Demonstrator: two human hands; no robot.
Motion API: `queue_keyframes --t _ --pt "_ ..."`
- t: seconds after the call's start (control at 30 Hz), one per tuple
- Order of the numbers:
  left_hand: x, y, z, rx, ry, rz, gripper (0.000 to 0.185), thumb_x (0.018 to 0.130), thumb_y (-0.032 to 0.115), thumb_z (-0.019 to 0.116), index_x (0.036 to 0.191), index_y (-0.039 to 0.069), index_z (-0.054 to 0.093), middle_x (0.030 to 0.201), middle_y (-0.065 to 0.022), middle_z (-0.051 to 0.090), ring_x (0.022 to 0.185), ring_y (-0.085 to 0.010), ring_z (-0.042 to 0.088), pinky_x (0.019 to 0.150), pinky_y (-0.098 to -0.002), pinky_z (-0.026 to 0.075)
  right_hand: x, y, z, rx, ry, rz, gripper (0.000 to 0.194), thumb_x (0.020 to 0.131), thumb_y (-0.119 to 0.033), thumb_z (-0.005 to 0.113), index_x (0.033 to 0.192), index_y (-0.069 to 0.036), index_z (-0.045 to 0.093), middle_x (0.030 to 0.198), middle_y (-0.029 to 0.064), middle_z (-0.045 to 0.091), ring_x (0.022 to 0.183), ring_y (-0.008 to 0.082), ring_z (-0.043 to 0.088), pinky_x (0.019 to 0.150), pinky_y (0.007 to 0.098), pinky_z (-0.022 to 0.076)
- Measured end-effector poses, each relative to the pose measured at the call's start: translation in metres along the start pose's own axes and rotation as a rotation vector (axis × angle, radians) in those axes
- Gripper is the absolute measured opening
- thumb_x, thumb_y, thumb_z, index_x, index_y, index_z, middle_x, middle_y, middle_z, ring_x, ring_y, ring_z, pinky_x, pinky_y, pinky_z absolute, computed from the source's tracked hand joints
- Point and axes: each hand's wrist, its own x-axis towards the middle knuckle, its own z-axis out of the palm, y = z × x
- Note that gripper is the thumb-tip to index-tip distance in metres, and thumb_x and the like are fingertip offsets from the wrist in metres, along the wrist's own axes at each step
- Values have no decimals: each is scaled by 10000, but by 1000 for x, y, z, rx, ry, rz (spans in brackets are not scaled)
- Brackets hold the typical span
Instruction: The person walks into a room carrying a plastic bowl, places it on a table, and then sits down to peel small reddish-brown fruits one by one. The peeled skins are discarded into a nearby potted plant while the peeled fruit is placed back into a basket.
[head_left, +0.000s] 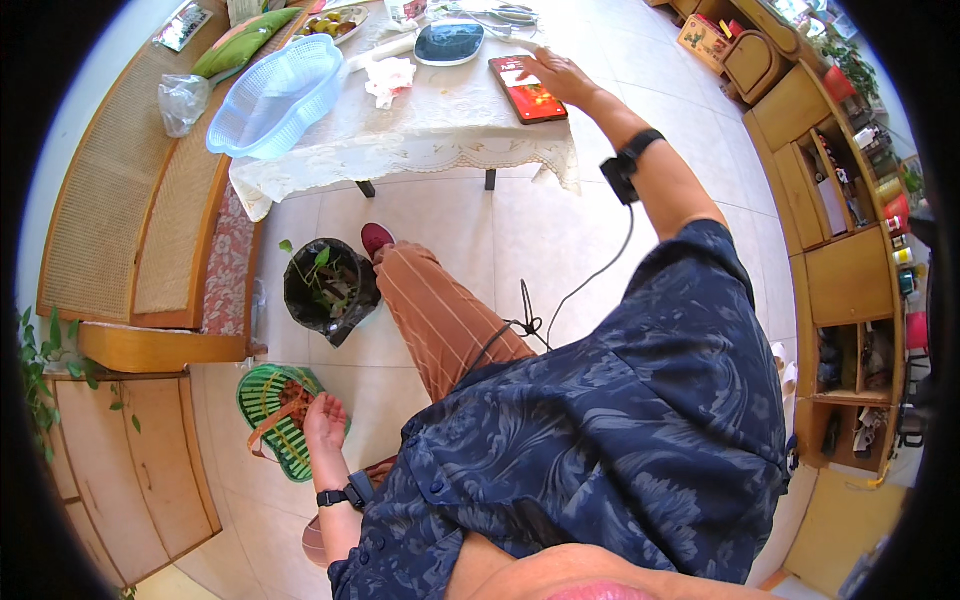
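Observation:
My right hand (553, 73) reaches over the tablecloth-covered table (450, 105), its fingers at the screen of a smartphone (534, 96) that lies flat near the table's corner. The screen is lit, mostly red. Low on the left, my left hand (325, 421) is palm up with its fingers slightly bent and nothing visible in it. It overlaps the edge of a green striped woven basket (279, 442) with an orange-brown handle (262, 435) and reddish-brown pieces (296, 396) inside. Both wrists wear black straps with small devices.
A bin with a black liner (330, 292) and leafy cuttings stands by my shoe (376, 238). On the table are a blue plastic basket (277, 97), crumpled tissue (390, 79), a dark-topped device (449, 42) and a fruit plate (341, 26). A cable hangs beside me. A cane-backed bench (112, 195) stands left, cabinets (847, 285) right.

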Motion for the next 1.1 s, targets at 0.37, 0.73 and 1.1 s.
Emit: queue_keyframes --t 0.37,0.73,1.1 --pt "14 21 2 0 -74 5 179 897 232 611 1024 107 589 879 8 603 788 -140 574 676 -292 459 -93 -21 -40 587 333 263 263 969 -289 476 1004 -63 605 613 -48 470 558 34 437 490 182 371" --pt "-10 11 -14 -29 -1 51 141 912 234 599 980 111 594 880 3 616 780 -144 587 661 -290 466 -45 0 3 147 57 69 295 968 -318 459 1048 -99 638 980 70 622 987 192 530 899 326 390" --pt "-20 35 -34 -150 21 105 116 904 215 606 954 110 616 817 9 630 708 -118 598 627 -270 485 16 65 24 -84 614 118 376 918 -319 545 1236 -119 556 1217 151 577 1149 369 493 944 479 364"
